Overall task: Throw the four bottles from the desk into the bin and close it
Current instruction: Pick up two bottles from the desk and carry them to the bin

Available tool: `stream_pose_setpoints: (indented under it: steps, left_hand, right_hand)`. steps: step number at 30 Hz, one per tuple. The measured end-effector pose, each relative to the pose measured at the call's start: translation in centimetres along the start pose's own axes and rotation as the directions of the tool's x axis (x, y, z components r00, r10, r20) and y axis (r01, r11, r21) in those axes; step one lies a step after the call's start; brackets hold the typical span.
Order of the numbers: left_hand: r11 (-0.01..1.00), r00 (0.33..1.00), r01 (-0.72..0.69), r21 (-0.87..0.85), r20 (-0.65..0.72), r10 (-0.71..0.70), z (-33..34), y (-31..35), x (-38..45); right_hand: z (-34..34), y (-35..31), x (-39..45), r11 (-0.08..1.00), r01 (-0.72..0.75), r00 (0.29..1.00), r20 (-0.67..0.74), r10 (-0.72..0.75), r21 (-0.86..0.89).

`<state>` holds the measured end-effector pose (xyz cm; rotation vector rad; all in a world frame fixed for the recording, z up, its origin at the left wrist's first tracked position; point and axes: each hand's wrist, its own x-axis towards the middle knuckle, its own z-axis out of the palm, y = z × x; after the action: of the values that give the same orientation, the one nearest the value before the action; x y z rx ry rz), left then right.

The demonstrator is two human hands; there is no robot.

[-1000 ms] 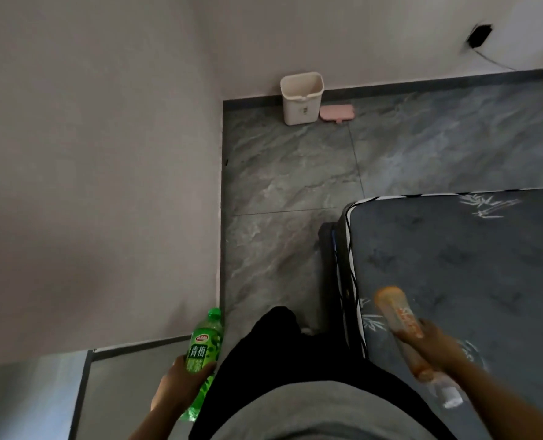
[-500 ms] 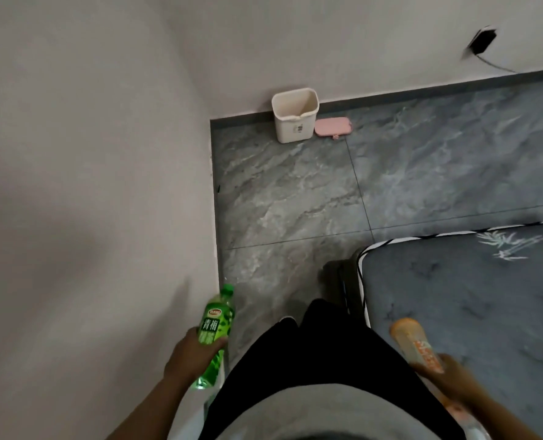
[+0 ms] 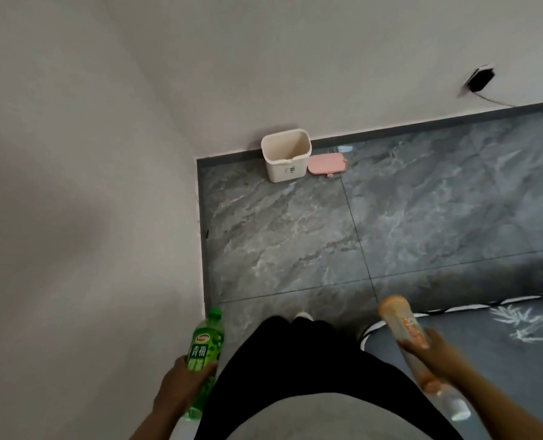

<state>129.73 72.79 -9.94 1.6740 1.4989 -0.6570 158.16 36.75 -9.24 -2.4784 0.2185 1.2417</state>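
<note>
Both hands are full. Left hand (image 3: 181, 387) is closed around the middle of a green bottle (image 3: 205, 354), which stands almost upright with its cap up. Right hand (image 3: 435, 360) grips an orange bottle (image 3: 405, 328) that lies slanted, its orange end pointing forward; a clear bottle (image 3: 451, 404) with a white cap seems to be held low in the same hand, but this part is blurred and I cannot tell exactly how.

Compared with one second ago, the change is mostly in the large things. More floor (image 3: 295, 236) is now in view and the mattress (image 3: 486, 360) has gone back to the lower right corner, so the person has walked forward along the left wall (image 3: 73, 185). A shoe tip (image 3: 303, 315) shows just in front of the dark trousers. Next, the bin (image 3: 287, 163) looks bigger and sits lower in the picture than before; it is nearer now but still well apart from the hands. It stands against the far wall, open, and I see nothing inside. Its pink lid (image 3: 327, 163) lies flat on the floor just beside it, on the right.

For the task this means, in my judgement, that the carrying step is nearly over. No bottle is in the bin yet, and I see only three of four. After the drop, the lid must be picked up from the floor.
</note>
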Motion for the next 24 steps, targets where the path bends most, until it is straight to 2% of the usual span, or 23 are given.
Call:
stream_pose_setpoints:
  steps: [3,5,9,14,19,22,24]
  left_hand:
    - [0.999,0.999,0.036,-0.001,0.016,-0.036,-1.4,2.1,1.7]
    - [0.997,0.997,0.07,-0.019,0.027,-0.07,-2.3,3.8,2.9]
    - [0.997,0.996,0.081,-0.006,0.036,-0.08,-4.8,8.1,6.5]
    - [1.0,0.995,-0.022,0.021,0.096,0.02,-9.1,15.1,11.3]
    - [0.991,0.987,-0.128,0.031,0.098,0.124,-12.2,22.9,14.8]
    - [0.989,0.985,-0.145,0.038,0.104,0.14,-12.9,26.9,16.5]
    - [0.989,0.982,-0.143,0.039,0.129,0.137,-13.0,29.2,17.5]
  right_hand:
    - [-2.3,-4.6,2.2,0.995,0.092,0.995,0.048,-0.09,-0.046]
    - [-3.3,-7.2,3.4,0.993,0.097,0.994,0.049,-0.094,-0.07]
    - [-4.5,-11.2,5.9,0.998,-0.011,0.995,0.095,0.016,-0.055]
    - [-5.3,-13.1,8.0,0.994,-0.075,0.992,0.101,0.082,-0.074]
    - [-7.2,-14.2,9.6,0.987,-0.161,0.97,0.187,0.158,0.004]
    - [-8.9,-16.3,10.6,0.966,-0.248,0.958,0.163,0.235,0.071]
    - [-10.2,-17.6,11.8,0.964,-0.256,0.958,0.15,0.244,0.068]
